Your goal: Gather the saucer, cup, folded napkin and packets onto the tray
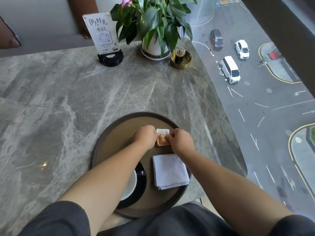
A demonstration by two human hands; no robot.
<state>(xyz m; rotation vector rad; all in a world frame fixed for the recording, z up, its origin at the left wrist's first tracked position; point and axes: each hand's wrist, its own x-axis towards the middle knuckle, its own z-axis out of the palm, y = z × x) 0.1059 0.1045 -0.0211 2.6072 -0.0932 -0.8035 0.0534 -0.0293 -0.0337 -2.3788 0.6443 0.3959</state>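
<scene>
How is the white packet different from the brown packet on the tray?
The white packet lies farther from the person; the brown packet sits nearer, just below it. The white one shows a printed strip; the brown one looks glossy. Less of the white one shows. Both are small, lie flat on the tray, and sit between the left hand and right hand.

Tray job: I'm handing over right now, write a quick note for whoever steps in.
Left hand and right hand: fingers of both on the packets, a white one and a brown one, at the far part of the tray.
Folded napkin lies on the tray's near right.
Cup sits on the saucer at near left, partly hidden by the left forearm.
Done: everything is on the tray.
Left: settle the packets, let go.
</scene>
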